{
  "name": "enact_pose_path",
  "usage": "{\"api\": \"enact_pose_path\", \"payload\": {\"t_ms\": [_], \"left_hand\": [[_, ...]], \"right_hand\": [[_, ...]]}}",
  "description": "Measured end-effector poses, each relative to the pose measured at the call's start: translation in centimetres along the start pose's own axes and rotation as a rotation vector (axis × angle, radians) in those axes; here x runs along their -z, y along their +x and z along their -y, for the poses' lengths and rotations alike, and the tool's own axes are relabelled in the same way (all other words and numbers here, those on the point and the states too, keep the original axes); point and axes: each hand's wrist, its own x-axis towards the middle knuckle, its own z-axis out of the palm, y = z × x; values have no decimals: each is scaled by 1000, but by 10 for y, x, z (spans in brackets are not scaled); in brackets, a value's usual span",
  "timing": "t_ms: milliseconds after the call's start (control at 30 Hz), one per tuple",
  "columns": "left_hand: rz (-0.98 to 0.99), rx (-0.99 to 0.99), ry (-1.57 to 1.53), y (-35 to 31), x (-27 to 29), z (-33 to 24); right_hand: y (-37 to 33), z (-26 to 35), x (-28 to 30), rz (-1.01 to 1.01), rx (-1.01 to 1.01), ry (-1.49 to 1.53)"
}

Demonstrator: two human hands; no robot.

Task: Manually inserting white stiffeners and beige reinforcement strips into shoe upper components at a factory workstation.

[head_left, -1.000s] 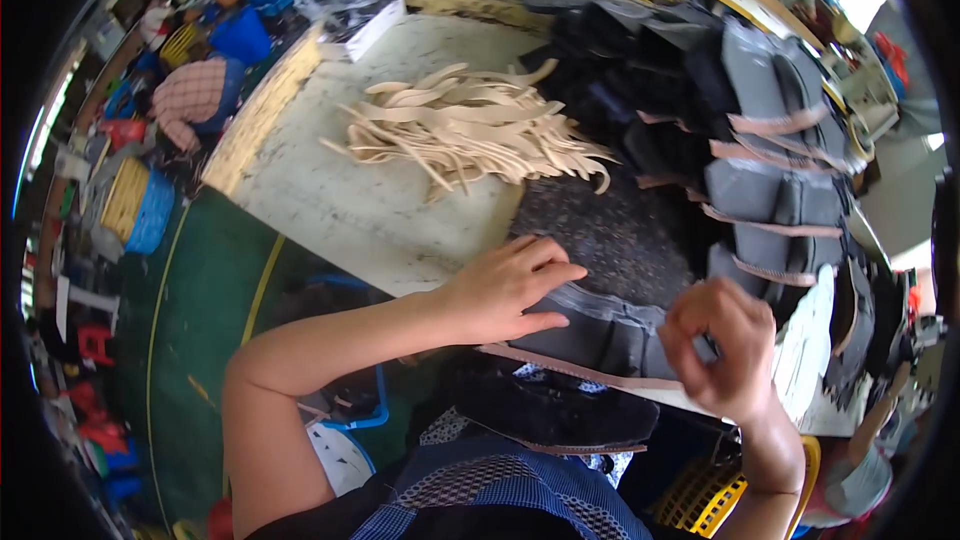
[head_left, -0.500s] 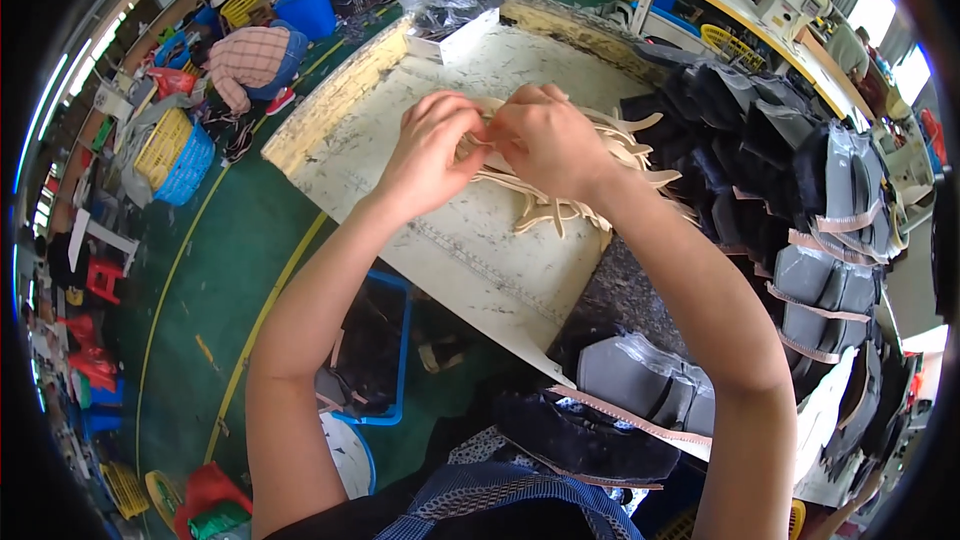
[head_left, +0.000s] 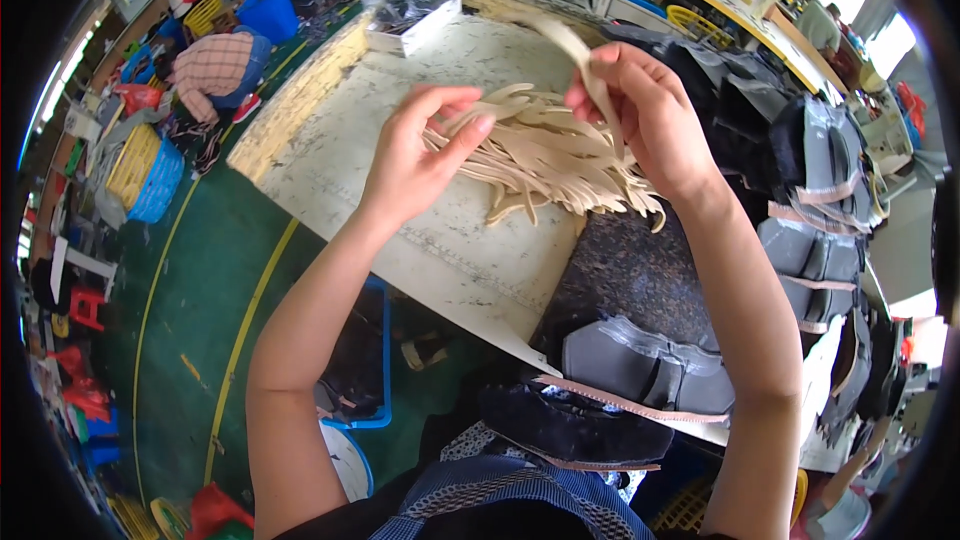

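A heap of cream-coloured, curved flat strips lies on the pale worktop. Over the right end of the heap, my right hand is raised, pinching one cream strip between thumb and fingers. The strip's upper end points up and left, blurred by motion. At the heap's left end is my left hand, thumb and fingers apart, with strips showing behind the gap; I see nothing gripped in it.
Dark padded pieces are stacked along the right. A grey padded piece lies near me beside a dark speckled slab. A white box with plastic wrap stands at the back. Left, a person bends over beyond the green floor.
My hands, together over the heap before, are now apart. The right has moved right with a strip swung upward; the left has opened. The view has shifted slightly.
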Motion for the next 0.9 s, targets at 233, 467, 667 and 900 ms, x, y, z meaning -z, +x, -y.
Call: {"api": "enact_pose_path", "payload": {"t_ms": [233,467,667,900], "left_hand": [[465,235,-897,-1,-43,-94],[600,-260,9,-52,-115,-90],[772,46,-189,-105,-119,-91],[812,11,-318,-101,-118,-109]], "right_hand": [[-118,23,-3,128,-326,195],[-234,74,47,-151,-481,-282],[-335,65,92,-371,-563,-241],[-292,37,37,-119,-401,-315]]}}
